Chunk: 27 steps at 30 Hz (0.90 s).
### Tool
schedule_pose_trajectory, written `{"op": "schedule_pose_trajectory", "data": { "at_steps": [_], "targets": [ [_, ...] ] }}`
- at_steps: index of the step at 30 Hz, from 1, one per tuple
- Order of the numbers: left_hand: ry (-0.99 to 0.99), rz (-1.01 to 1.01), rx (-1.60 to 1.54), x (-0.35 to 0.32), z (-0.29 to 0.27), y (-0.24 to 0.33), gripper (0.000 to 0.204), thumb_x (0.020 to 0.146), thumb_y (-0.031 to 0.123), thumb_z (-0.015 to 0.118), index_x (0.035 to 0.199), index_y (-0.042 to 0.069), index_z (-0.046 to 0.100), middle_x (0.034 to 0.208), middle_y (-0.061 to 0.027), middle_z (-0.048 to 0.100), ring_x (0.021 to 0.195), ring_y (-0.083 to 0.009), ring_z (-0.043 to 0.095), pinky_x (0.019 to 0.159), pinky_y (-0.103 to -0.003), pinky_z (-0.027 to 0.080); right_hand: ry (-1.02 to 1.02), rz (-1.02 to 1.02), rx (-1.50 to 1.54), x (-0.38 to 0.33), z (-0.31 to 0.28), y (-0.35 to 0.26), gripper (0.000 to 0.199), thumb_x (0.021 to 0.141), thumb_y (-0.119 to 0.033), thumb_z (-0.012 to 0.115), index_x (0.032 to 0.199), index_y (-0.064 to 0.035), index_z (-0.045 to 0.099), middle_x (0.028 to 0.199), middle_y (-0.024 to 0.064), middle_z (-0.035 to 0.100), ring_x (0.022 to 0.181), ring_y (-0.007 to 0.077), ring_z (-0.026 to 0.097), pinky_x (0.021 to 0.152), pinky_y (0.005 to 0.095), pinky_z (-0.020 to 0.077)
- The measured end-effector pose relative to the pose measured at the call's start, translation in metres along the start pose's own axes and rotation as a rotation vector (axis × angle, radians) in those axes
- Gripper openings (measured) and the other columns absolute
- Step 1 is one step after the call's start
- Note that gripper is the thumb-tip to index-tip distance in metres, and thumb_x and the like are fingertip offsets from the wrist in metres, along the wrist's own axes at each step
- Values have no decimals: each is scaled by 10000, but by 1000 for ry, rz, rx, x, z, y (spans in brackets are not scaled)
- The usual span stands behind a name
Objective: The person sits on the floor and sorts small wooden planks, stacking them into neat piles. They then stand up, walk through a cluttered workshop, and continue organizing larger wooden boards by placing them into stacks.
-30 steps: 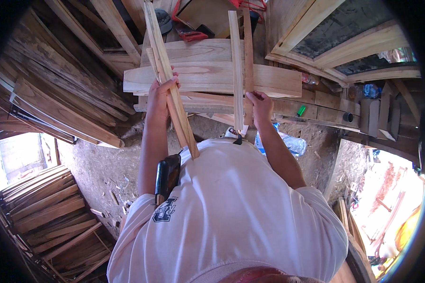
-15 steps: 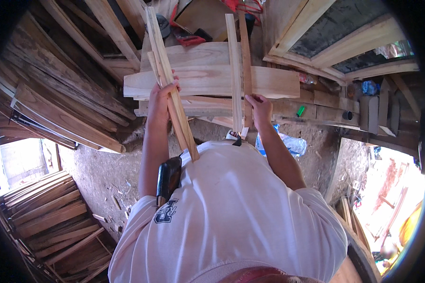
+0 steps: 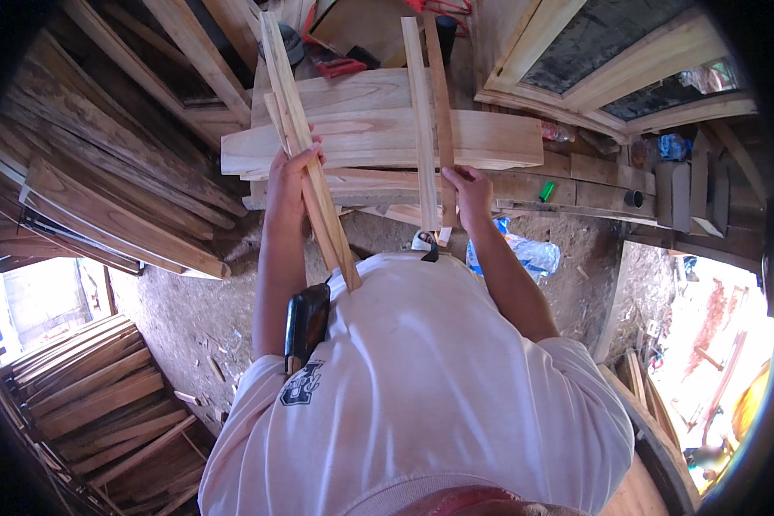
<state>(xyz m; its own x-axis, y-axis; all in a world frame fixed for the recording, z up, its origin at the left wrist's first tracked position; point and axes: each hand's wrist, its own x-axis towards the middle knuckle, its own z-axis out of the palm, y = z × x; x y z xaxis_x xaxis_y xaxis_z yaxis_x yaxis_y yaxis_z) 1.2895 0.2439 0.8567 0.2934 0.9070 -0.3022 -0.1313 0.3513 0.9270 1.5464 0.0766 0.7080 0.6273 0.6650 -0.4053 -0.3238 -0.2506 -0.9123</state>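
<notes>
My left hand (image 3: 294,176) is closed around several pale wooden strips (image 3: 301,142), which slant from the far side of the planks back toward my shirt. Two more lengths lie across the planks to the right: a pale wooden strip (image 3: 419,112) and, beside it, a browner wooden strip (image 3: 441,103). At the right edge of the browner one, the thumb and forefinger of my right hand (image 3: 473,193) are pinched on it; the other fingers are curled and partly hidden. Beneath all of these lies a broad pale plank (image 3: 361,142), set crosswise on other boards.
Wooden frames (image 3: 568,95) lean at the far right, and long boards (image 3: 120,189) are stacked at left. A green object (image 3: 547,191) sits on the bench (image 3: 593,211). Clear plastic (image 3: 533,256) lies below it. Cut wood (image 3: 103,396) is piled lower left.
The whole view has shifted slightly up and left. Both hands keep their grip, and the strips stay in nearly the same place on the planks.
</notes>
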Motion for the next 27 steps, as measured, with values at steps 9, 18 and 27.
{"op": "schedule_pose_trajectory", "data": {
  "at_steps": [9, 18, 27],
  "targets": [
    [13, -4, -17, -4, 4, 3, 447, 859, 77, 666, 1290, 15, 566, 1034, -72, 631, 844, -141, 584, 800, -266, 482, -37, 12, 88, 1, 0, 3, 267, 854, -111, 750, 1047, 55, 672, 951, 72, 688, 845, 123, 650, 769, 239, 510],
    [-20, -6, -7, 0, 6, -1, 441, 869, 87, 666, 1285, -1, 552, 1021, -68, 617, 846, -129, 582, 798, -260, 491, -116, -115, 108, -16, -53, 20, 284, 997, -197, 558, 1205, -6, 579, 924, 59, 682, 800, 147, 631, 785, 273, 511],
    [-90, -33, 2, 14, 18, -5, 416, 857, 88, 679, 1250, -1, 574, 1015, -76, 641, 823, -139, 592, 787, -264, 493, 257, -302, -1225, -211, -292, 61, 189, 875, -137, 625, 1021, -38, 559, 888, 107, 571, 877, 267, 563, 842, 420, 406]
  ]
}}
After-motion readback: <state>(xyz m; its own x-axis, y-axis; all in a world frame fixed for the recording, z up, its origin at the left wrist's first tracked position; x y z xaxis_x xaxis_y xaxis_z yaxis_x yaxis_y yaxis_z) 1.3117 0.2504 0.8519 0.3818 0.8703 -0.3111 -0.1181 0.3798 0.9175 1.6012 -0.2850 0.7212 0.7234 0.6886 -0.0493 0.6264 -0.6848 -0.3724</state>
